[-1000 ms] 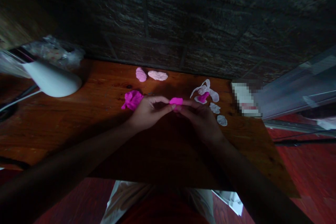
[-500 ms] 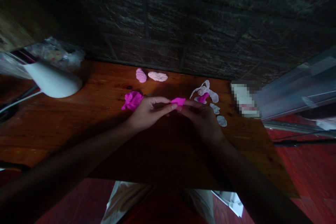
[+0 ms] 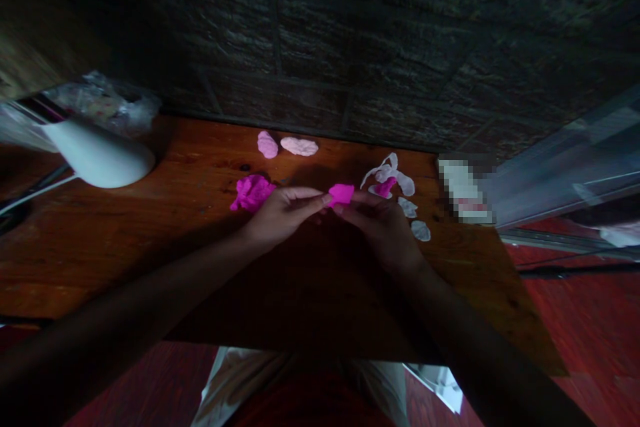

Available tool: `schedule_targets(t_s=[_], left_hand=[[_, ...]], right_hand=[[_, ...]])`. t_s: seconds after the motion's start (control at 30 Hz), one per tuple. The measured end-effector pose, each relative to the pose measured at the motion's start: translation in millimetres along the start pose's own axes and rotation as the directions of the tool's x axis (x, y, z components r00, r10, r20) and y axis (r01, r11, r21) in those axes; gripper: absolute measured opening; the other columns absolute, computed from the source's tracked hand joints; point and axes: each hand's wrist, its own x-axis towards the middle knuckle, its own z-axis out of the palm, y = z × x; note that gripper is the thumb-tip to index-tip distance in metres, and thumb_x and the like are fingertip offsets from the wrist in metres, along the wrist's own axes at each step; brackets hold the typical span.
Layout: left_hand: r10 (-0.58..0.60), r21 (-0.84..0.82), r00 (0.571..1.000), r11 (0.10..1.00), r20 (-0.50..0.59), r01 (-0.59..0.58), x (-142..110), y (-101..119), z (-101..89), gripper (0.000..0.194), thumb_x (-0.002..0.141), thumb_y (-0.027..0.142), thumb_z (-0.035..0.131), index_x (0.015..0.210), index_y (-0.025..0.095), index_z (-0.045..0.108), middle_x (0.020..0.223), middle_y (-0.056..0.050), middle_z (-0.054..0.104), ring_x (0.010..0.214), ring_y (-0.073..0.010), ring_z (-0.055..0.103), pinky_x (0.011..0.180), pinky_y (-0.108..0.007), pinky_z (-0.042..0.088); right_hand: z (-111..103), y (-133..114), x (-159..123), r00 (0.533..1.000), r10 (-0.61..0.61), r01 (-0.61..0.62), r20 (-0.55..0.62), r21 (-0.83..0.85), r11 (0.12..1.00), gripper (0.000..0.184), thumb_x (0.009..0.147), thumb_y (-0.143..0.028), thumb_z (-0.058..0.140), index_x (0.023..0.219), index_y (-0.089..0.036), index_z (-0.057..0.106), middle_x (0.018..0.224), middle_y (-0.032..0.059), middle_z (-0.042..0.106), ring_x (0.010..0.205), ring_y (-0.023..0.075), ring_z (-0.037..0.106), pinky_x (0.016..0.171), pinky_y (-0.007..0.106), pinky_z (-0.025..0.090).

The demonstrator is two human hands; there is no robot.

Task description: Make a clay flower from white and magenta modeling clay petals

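A small, flat piece of bright magenta clay or similar soft material is pinched between both hands above the table. My left hand grips its left edge between thumb and fingers. From the other side, my right hand holds its right edge the same way. A crumpled magenta lump lies just beyond my left wrist. Past my right hand lie a whitish, petal-like form and a magenta bit. Two pale, thin pieces, one nearer and one farther, rest beside my right hand.
A light pink lump and a paler pink lump sit near the dark stone wall. On the left of the wooden table stands a white tapered object with a cable. A blurred-out white item lies at the right.
The magenta piece now shows more of its flat face, with my left thumb drawn slightly left off it. Both hands stay in nearly the same place.
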Motion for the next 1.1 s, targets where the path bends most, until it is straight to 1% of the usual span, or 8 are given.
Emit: schedule_targets(t_s=[0.1, 0.23, 0.33, 0.47, 0.57, 0.73, 0.93, 1.1], left_hand=[[0.019, 0.014, 1.0, 1.0, 0.003, -0.019, -0.4, -0.6, 1.3, 0.017, 0.083, 0.031, 0.074, 0.081, 0.014, 0.077, 0.079, -0.003, 0.073, 0.073, -0.0125, 0.062, 0.071, -0.025, 0.05], [0.032, -0.013, 0.999, 0.999, 0.017, -0.032, -1.0, -3.1, 3.1, 0.016, 0.08, 0.031, 0.077, 0.082, 0.015, 0.077, 0.078, -0.001, 0.074, 0.069, -0.0116, 0.061, 0.068, -0.024, 0.049], [0.051, 0.002, 0.999, 0.999, -0.003, -0.051, -1.1, -3.7, 2.6, 0.016, 0.079, 0.03, 0.077, 0.082, 0.015, 0.077, 0.077, -0.002, 0.074, 0.069, -0.0121, 0.061, 0.068, -0.025, 0.05], [0.067, 0.047, 0.998, 0.997, -0.019, -0.066, -1.1, -1.9, 0.5, 0.017, 0.082, 0.031, 0.075, 0.079, 0.015, 0.077, 0.076, -0.003, 0.073, 0.071, -0.0129, 0.062, 0.069, -0.025, 0.049], [0.068, 0.054, 0.998, 0.996, 0.0, -0.068, -1.0, -0.9, -0.2, 0.015, 0.081, 0.029, 0.075, 0.075, 0.015, 0.076, 0.072, -0.001, 0.071, 0.067, -0.0119, 0.06, 0.068, -0.025, 0.049], [0.095, 0.047, 0.995, 0.994, 0.004, -0.096, -0.6, -1.1, 0.5, 0.01, 0.08, 0.024, 0.075, 0.074, 0.016, 0.074, 0.069, 0.001, 0.069, 0.065, -0.0111, 0.058, 0.068, -0.024, 0.049], [0.076, 0.018, 0.997, 0.997, -0.015, -0.076, 0.7, -2.8, 1.0, 0.013, 0.08, 0.026, 0.075, 0.074, 0.015, 0.074, 0.07, 0.001, 0.068, 0.066, -0.0106, 0.058, 0.068, -0.024, 0.047], [0.058, -0.013, 0.998, 0.998, -0.001, -0.058, 0.2, -2.4, 2.1, 0.017, 0.082, 0.031, 0.075, 0.076, 0.014, 0.074, 0.073, -0.001, 0.069, 0.068, -0.011, 0.059, 0.066, -0.023, 0.048]], right_hand=[[-0.7, 1.1, 0.6, 1.0, -0.014, 0.014, 0.002, -0.023, 1.0, 0.022, 0.074, -0.031, 0.083, 0.096, -0.026, 0.081, 0.095, 0.0005, 0.081, 0.088, 0.018, 0.072, 0.087, 0.035, 0.055], [-0.2, 0.7, -0.1, 1.0, -0.018, 0.017, -0.015, -0.043, 0.999, 0.023, 0.074, -0.031, 0.083, 0.096, -0.025, 0.081, 0.096, 0.0011, 0.081, 0.087, 0.0181, 0.071, 0.086, 0.036, 0.055], [-0.2, -1.6, -0.8, 1.0, -0.009, 0.009, -0.004, -0.07, 0.998, 0.023, 0.075, -0.033, 0.082, 0.097, -0.026, 0.081, 0.096, 0.0007, 0.08, 0.087, 0.0175, 0.07, 0.085, 0.034, 0.055], [-3.1, -4.4, -0.4, 0.999, 0.032, -0.031, 0.003, -0.125, 0.992, 0.02, 0.078, -0.037, 0.079, 0.094, -0.025, 0.081, 0.084, 0.0002, 0.077, 0.077, 0.0146, 0.066, 0.076, 0.03, 0.052], [-5.4, -5.6, -0.4, 0.999, 0.029, -0.026, 0.016, -0.178, 0.984, 0.018, 0.08, -0.035, 0.078, 0.092, -0.023, 0.081, 0.078, -0.0004, 0.075, 0.072, 0.0134, 0.063, 0.072, 0.029, 0.05], [-4.9, -6.7, -1.3, 0.997, -0.03, 0.044, 0.064, -0.237, 0.97, 0.017, 0.084, -0.034, 0.072, 0.092, -0.021, 0.08, 0.08, 0.0003, 0.074, 0.073, 0.0139, 0.063, 0.072, 0.029, 0.05], [-2.5, -5.8, -1.6, 0.998, 0.031, -0.021, 0.057, -0.161, 0.987, 0.024, 0.081, -0.04, 0.076, 0.098, -0.022, 0.079, 0.089, 0.0016, 0.076, 0.081, 0.0162, 0.065, 0.078, 0.031, 0.05], [-5.0, -4.4, -0.2, 0.995, 0.037, -0.017, 0.097, -0.195, 0.981, 0.028, 0.083, -0.046, 0.074, 0.098, -0.023, 0.079, 0.088, 0.0015, 0.076, 0.082, 0.0172, 0.065, 0.078, 0.031, 0.051]])
